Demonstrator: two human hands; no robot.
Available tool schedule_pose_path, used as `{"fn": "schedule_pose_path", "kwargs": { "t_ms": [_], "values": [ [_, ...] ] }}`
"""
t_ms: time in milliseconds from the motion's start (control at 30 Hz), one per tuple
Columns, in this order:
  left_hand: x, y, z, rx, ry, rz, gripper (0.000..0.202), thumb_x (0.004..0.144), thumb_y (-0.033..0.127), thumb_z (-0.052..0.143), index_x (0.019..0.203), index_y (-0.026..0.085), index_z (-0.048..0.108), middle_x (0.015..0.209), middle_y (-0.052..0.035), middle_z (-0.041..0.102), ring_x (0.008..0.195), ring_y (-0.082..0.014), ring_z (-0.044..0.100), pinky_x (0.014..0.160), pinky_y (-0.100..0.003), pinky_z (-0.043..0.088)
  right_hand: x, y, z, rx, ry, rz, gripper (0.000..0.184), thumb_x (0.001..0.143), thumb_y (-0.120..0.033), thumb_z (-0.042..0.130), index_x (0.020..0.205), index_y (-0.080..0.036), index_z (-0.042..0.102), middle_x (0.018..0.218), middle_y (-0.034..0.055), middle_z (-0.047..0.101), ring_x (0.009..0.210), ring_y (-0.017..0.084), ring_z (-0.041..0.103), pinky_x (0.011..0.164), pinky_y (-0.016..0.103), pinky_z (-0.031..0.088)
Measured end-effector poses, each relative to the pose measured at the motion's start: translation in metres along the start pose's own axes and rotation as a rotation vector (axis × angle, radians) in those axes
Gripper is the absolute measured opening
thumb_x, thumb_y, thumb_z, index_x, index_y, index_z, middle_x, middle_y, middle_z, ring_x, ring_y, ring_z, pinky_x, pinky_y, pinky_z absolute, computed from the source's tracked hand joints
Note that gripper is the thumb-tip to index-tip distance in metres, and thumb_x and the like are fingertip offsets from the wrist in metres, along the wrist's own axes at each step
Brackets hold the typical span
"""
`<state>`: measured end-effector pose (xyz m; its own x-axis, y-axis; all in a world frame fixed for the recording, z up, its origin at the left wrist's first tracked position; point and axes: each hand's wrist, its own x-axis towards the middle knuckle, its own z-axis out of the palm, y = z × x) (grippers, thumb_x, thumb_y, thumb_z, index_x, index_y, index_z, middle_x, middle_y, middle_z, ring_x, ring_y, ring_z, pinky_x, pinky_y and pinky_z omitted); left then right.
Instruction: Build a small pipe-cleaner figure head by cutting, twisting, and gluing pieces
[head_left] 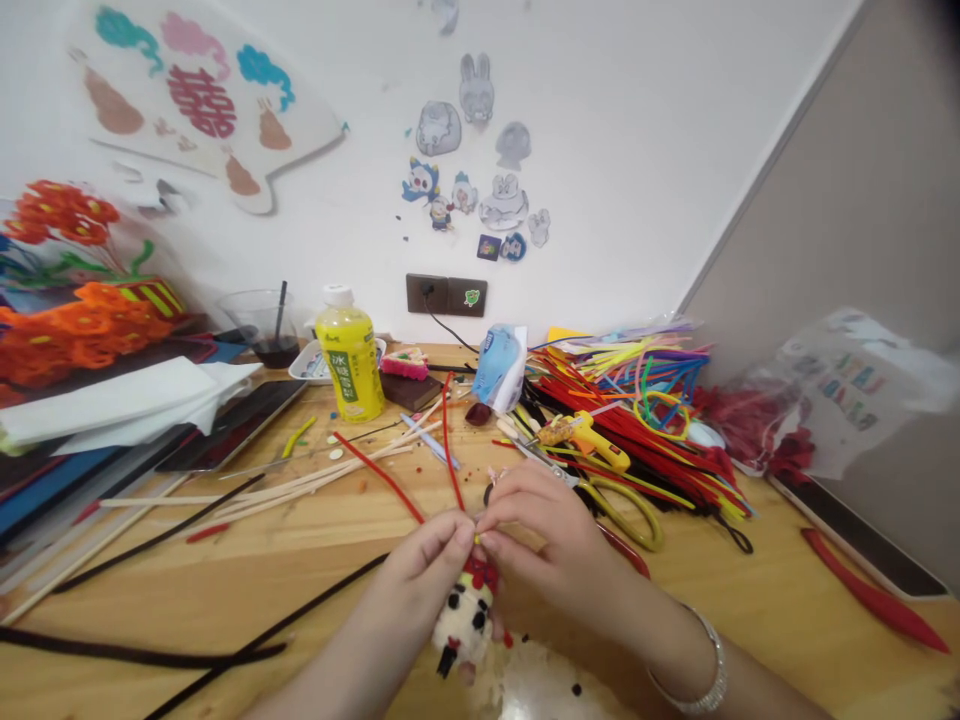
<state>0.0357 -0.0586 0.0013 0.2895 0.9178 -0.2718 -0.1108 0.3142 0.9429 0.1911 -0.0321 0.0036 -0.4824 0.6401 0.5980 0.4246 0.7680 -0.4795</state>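
Note:
My left hand [433,553] is closed, thumb and finger pinched at the top of a small fuzzy doll head [459,630]. The doll has a cream face, black eyes, red lips, a black tuft at the chin and red and yellow trim on top. Meeting it from the right, my right hand [536,520] pinches at a tiny yellow bit [477,538] between the fingertips. Two red pipe cleaners, one on the left [381,477] and one more upright [448,440], rise from behind my fingers. Their lower ends are hidden.
A yellow glue gun [600,442] and yellow-handled scissors [626,515] lie right of my hands, before a heap of coloured pipe cleaners [645,400]. Behind stand a yellow drink bottle [350,360] and a plastic cup [274,335]. Black pipe cleaners [300,610] lie at left.

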Motion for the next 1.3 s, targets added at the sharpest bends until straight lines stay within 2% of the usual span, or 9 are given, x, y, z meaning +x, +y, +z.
{"fn": "schedule_pose_path", "kwargs": {
  "t_ms": [133,233,333,500,667,833,1033,1133,1300],
  "values": [
    [0.001,0.000,0.001,0.025,0.058,0.066,0.034,0.069,0.050,0.059,0.063,0.018,0.052,0.060,0.0043,0.052,0.057,-0.0116,0.049,0.056,-0.021,0.042,-0.001,-0.002,0.001,-0.058,-0.010,-0.047,0.008,0.083,-0.018,0.052,0.080,-0.016,0.060,0.080,0.0042,0.059,0.080,0.015,0.052,0.072,0.028,0.042],
    [0.001,-0.001,0.001,0.019,0.043,0.043,0.033,0.071,0.050,0.056,0.065,0.018,0.052,0.059,0.0050,0.049,0.056,-0.0114,0.046,0.056,-0.021,0.040,-0.002,0.000,0.000,-0.052,-0.010,-0.068,0.008,0.082,-0.017,0.052,0.083,-0.016,0.060,0.081,0.0042,0.059,0.080,0.015,0.052,0.072,0.029,0.042],
    [0.002,-0.002,0.000,0.032,0.048,0.045,0.031,0.072,0.048,0.055,0.064,0.018,0.051,0.058,0.0056,0.046,0.055,-0.0108,0.042,0.054,-0.020,0.037,-0.002,0.002,0.000,-0.017,-0.004,-0.034,0.006,0.082,-0.021,0.056,0.083,-0.017,0.061,0.081,0.0030,0.059,0.080,0.015,0.053,0.073,0.029,0.042],
    [0.003,0.001,-0.002,0.154,0.107,0.128,0.028,0.073,0.044,0.053,0.061,0.018,0.051,0.058,0.0044,0.046,0.059,-0.0124,0.042,0.057,-0.021,0.036,0.000,0.003,0.002,0.079,0.005,0.075,0.005,0.080,-0.022,0.059,0.077,-0.019,0.061,0.077,0.0005,0.059,0.077,0.013,0.055,0.070,0.027,0.043],
    [0.007,0.002,-0.005,0.261,0.067,0.248,0.028,0.071,0.042,0.052,0.055,0.020,0.048,0.055,0.0039,0.044,0.056,-0.0133,0.040,0.055,-0.022,0.036,0.001,0.006,0.001,0.136,-0.043,0.076,0.007,0.081,-0.022,0.058,0.077,-0.019,0.062,0.074,0.0001,0.060,0.075,0.013,0.055,0.069,0.026,0.043],
    [0.008,0.002,-0.007,0.283,0.083,0.276,0.030,0.072,0.044,0.051,0.056,0.020,0.048,0.055,0.0037,0.043,0.057,-0.0136,0.041,0.054,-0.023,0.036,-0.001,0.005,-0.002,0.150,-0.026,0.096,0.009,0.082,-0.024,0.058,0.076,-0.019,0.063,0.074,0.0001,0.061,0.074,0.012,0.056,0.069,0.025,0.044],
    [0.007,0.006,-0.008,0.212,0.085,0.224,0.028,0.071,0.046,0.051,0.060,0.020,0.048,0.057,0.0039,0.047,0.054,-0.0132,0.043,0.052,-0.023,0.039,-0.002,-0.006,-0.007,0.061,-0.094,-0.120,0.007,0.084,-0.021,0.055,0.081,-0.019,0.061,0.076,0.0011,0.064,0.076,0.013,0.056,0.073,0.028,0.043],
    [0.008,0.007,-0.008,0.219,0.095,0.243,0.028,0.070,0.046,0.052,0.059,0.020,0.049,0.058,0.0028,0.049,0.056,-0.0141,0.045,0.054,-0.024,0.040,-0.002,-0.012,-0.006,0.009,-0.136,-0.161,0.008,0.085,-0.019,0.053,0.083,-0.019,0.061,0.076,0.0017,0.064,0.074,0.013,0.054,0.070,0.028,0.043],
    [0.010,0.008,-0.009,0.235,0.115,0.250,0.028,0.068,0.045,0.053,0.057,0.020,0.049,0.057,0.0019,0.051,0.060,-0.0157,0.048,0.059,-0.025,0.041,-0.001,-0.017,-0.006,-0.024,-0.120,-0.203,0.010,0.085,-0.019,0.050,0.084,-0.019,0.060,0.075,0.0028,0.063,0.073,0.013,0.053,0.068,0.029,0.044]
  ]
}}
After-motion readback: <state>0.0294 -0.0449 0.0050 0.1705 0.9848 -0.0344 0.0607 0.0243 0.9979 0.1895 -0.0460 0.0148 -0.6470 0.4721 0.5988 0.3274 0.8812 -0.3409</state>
